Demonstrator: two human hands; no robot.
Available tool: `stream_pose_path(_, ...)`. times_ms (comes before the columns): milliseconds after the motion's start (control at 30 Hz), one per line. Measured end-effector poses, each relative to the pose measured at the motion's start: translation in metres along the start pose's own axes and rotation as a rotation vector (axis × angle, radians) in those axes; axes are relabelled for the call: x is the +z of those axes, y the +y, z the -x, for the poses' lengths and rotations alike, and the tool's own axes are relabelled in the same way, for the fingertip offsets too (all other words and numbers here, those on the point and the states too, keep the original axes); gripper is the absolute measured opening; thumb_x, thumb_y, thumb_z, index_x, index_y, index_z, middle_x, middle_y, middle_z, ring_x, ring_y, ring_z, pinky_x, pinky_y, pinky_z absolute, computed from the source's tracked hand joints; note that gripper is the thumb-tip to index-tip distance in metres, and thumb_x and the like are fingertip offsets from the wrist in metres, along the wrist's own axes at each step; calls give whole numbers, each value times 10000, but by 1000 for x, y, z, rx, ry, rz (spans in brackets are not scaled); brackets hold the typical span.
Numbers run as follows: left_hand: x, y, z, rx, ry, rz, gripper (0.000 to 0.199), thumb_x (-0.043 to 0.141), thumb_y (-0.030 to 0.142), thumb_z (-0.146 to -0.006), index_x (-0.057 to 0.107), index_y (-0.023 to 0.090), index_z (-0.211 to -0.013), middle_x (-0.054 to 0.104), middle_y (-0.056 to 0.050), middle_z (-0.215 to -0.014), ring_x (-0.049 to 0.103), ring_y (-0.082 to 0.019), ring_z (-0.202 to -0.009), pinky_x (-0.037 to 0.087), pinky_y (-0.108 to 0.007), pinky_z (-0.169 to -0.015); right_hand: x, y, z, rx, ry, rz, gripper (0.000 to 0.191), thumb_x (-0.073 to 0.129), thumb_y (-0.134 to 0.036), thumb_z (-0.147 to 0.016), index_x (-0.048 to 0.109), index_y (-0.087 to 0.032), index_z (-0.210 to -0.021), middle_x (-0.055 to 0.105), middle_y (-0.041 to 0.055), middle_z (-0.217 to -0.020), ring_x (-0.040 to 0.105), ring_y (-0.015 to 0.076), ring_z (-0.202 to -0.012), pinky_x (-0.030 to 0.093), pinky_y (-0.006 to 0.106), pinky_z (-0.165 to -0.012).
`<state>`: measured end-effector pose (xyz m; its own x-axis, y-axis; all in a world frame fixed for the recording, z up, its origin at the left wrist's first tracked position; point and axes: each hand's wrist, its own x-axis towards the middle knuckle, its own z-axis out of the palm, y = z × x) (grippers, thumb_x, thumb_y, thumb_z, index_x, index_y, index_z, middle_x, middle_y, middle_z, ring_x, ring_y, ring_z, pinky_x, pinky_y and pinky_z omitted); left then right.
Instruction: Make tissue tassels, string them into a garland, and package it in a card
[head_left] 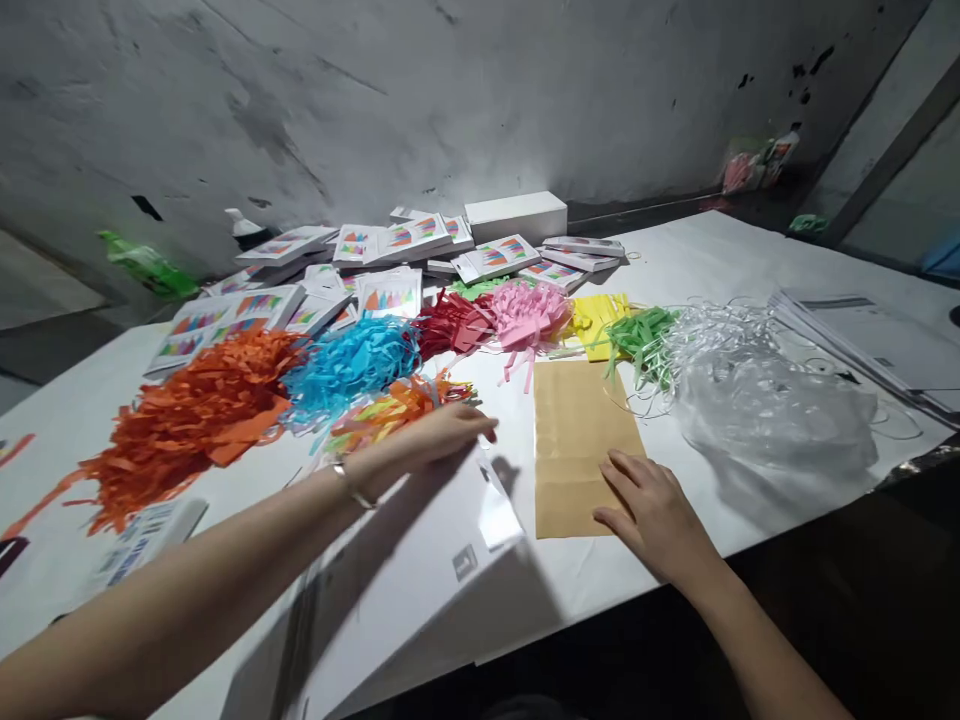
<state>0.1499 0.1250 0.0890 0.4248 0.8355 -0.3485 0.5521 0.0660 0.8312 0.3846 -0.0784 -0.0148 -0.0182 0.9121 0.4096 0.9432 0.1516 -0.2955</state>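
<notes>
A flat brown paper piece (581, 440) lies on the white-covered table at centre right. My right hand (649, 510) rests on its lower right part, fingers spread. My left hand (446, 432) reaches over the far end of a white box or stack (405, 580), its fingertips pointing down and partly hidden; what they hold, if anything, cannot be made out. Just beyond that wrist is a multicoloured tassel bundle (397, 405). Behind lie orange (202, 410), blue (352, 362), dark red (454, 325), pink (531, 315), yellow (600, 325) and green (643, 340) paper bundles.
Several printed packs (409, 238) are piled near the wall beside a white box (517, 215). White strings (720, 335) and a clear plastic bag (776, 410) lie right, with stacked white sheets (870, 340) beyond. A green bottle (146, 262) stands back left. The table's front edge (600, 610) is near.
</notes>
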Motion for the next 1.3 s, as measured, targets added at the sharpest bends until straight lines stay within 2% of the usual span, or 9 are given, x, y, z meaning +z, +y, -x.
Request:
stream_pose_path(133, 59, -21, -25, -21, -160, -58, 174, 792, 318, -599, 700, 170, -610, 626, 4, -505, 574, -177, -561, 362, -239, -543, 7, -3, -4, 30, -28, 32, 390, 685, -348, -887, 600, -159, -1217, 634, 162, -1266, 581, 318, -1147, 502, 502, -930)
stream_pose_path(233, 76, -25, -26, -22, -231, 17, 237, 766, 359, -653, 725, 165, -781, 731, -31, -699, 651, -185, -678, 439, -235, -612, 9, -8, -4, 61, -21, 28, 356, 657, -343, -908, 598, -157, -1206, 631, 159, -1262, 569, 315, -1147, 492, 492, -932)
stream_pose_path(433, 78, -5, -13, -383, -430, 378, 403, 845, 408, -623, 717, 155, -909, 747, -54, -730, 659, -173, -546, 512, -265, -525, 10, -13, -2, 86, -8, 4, 381, 621, -323, -933, 561, -142, -1263, 636, 154, -1249, 556, 312, -1149, 476, 486, -939)
stream_pose_path(500, 85, -1, -12, -431, -491, 413, 423, 868, 368, -607, 726, 142, -934, 762, -73, -764, 686, -187, -581, 544, -276, -547, 9, -14, -4, 82, -2, -10, 379, 611, -324, -938, 560, -148, -1270, 639, 152, -1243, 561, 310, -1142, 473, 489, -945)
stream_pose_path(600, 97, -1, -13, -498, -476, 341, 315, 867, 256, -576, 724, 127, -826, 724, -49, -624, 639, -168, -477, 517, -262, -473, 7, -13, -8, 67, -5, -65, 348, 593, -305, -948, 565, -163, -1264, 649, 140, -1226, 580, 293, -1115, 480, 476, -942)
stream_pose_path(867, 96, 3, -14, -518, -538, 480, 255, 768, 136, -535, 724, 131, -786, 739, -57, -670, 707, -202, -602, 548, -257, -550, -7, 10, -25, 128, 35, -213, 248, 570, -283, -960, 628, -212, -1190, 669, 97, -1076, 607, 253, -1006, 516, 419, -870)
stream_pose_path(1000, 96, 5, -13, -537, -520, 498, 220, 737, 112, -551, 715, 125, -769, 704, -39, -603, 675, -181, -525, 511, -242, -495, -9, 10, -31, 131, 54, -277, 232, 592, -277, -950, 654, -238, -1169, 662, 83, -1022, 607, 243, -979, 514, 403, -852)
stream_pose_path(1167, 100, 4, -13, -483, -540, 534, 272, 742, 114, -552, 727, 139, -823, 723, -39, -663, 688, -186, -588, 536, -260, -555, -13, 9, -34, 116, 111, -355, 181, 604, -215, -942, 706, -243, -1089, 683, 57, -967, 608, 213, -928, 499, 380, -835)
stream_pose_path(1300, 99, 1, -14, -461, -554, 508, 257, 761, 158, -556, 730, 128, -808, 724, -49, -675, 679, -186, -589, 522, -261, -549, -24, 11, -41, 114, 43, -460, 148, 620, -204, -931, 745, -248, -997, 704, 33, -906, 624, 191, -879, 504, 347, -797)
